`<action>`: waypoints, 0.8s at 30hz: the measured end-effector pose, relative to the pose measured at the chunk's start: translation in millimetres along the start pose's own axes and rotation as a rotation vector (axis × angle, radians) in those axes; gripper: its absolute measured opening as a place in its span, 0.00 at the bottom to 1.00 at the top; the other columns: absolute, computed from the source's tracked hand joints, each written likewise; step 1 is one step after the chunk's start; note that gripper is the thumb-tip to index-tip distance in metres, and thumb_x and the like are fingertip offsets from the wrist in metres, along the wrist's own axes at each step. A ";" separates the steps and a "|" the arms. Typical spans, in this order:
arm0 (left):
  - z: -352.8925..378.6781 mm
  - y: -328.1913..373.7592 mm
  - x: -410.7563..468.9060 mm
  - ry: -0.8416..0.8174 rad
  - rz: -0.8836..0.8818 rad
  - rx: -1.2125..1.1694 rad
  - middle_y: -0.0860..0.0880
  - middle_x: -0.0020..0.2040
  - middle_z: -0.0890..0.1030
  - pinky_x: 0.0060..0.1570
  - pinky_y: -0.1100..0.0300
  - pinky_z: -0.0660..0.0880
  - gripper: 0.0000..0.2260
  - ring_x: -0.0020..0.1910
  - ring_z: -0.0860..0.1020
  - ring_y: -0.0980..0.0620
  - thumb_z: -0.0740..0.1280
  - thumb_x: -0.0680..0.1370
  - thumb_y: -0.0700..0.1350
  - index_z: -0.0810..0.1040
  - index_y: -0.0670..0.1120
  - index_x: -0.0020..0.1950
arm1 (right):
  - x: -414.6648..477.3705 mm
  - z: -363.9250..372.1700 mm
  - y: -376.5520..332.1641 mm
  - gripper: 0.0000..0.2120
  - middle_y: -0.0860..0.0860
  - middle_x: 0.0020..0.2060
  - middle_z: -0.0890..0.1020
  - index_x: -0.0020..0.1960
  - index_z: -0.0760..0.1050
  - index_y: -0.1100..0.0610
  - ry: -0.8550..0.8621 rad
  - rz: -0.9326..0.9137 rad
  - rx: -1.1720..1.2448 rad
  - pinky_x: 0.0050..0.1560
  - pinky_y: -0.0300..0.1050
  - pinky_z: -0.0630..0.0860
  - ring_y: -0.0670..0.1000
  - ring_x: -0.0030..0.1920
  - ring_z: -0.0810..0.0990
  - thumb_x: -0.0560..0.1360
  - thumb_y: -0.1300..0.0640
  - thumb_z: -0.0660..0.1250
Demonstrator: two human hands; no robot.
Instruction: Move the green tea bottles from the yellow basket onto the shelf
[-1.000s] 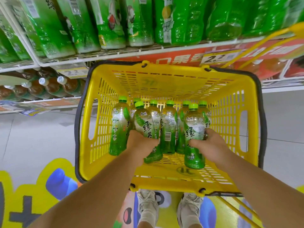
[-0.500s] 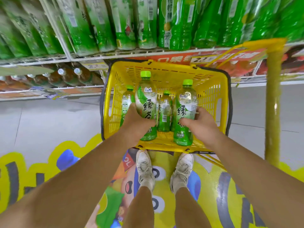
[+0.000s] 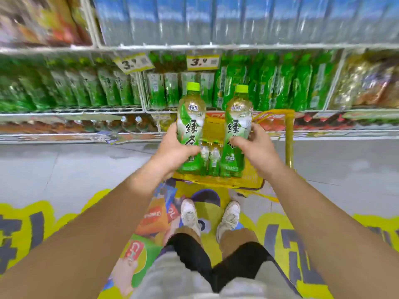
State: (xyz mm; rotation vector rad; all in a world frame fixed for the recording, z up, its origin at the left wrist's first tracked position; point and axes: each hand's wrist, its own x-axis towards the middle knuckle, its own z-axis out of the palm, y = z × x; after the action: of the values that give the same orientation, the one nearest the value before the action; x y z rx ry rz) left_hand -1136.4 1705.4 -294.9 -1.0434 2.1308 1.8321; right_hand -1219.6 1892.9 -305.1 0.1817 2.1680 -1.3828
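Green tea bottles (image 3: 191,128) in both hands

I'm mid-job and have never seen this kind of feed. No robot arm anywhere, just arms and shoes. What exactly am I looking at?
There is no machine: a person wears a wide-angle camera on the head, looking forward and down, so their own arms, legs and shoes show. The left hand holds one green tea bottle upright, the right hand another. Below them stands the yellow basket on the floor, with more bottles partly hidden inside. Ahead is the shelf stocked with green bottles; its picture is blurred.
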 end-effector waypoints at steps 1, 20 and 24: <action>-8.2 10.0 -8.1 -0.002 0.011 -0.016 0.51 0.43 0.82 0.40 0.64 0.79 0.23 0.39 0.80 0.54 0.76 0.69 0.30 0.74 0.47 0.57 | -13.3 -2.4 -14.5 0.23 0.48 0.51 0.84 0.59 0.75 0.50 -0.008 -0.028 0.002 0.59 0.53 0.77 0.49 0.53 0.82 0.65 0.51 0.75; -122.8 178.4 -126.6 -0.022 0.398 -0.111 0.49 0.57 0.83 0.58 0.54 0.79 0.24 0.55 0.83 0.52 0.78 0.72 0.37 0.73 0.48 0.64 | -153.6 -34.9 -222.1 0.41 0.52 0.74 0.66 0.79 0.57 0.51 0.019 -0.477 0.159 0.64 0.48 0.64 0.45 0.63 0.66 0.73 0.47 0.74; -141.1 199.8 -165.9 0.072 0.460 -0.127 0.50 0.56 0.82 0.53 0.57 0.80 0.23 0.54 0.82 0.52 0.78 0.71 0.37 0.73 0.48 0.62 | -178.4 -40.1 -252.3 0.41 0.51 0.74 0.66 0.79 0.57 0.51 -0.028 -0.588 0.155 0.62 0.47 0.64 0.45 0.63 0.66 0.73 0.47 0.74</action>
State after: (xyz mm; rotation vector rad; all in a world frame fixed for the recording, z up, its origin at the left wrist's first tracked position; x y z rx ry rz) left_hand -1082.8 1646.6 -10.2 -0.6856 2.4860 2.1756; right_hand -1185.6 1843.4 0.7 -0.4524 2.1801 -1.8520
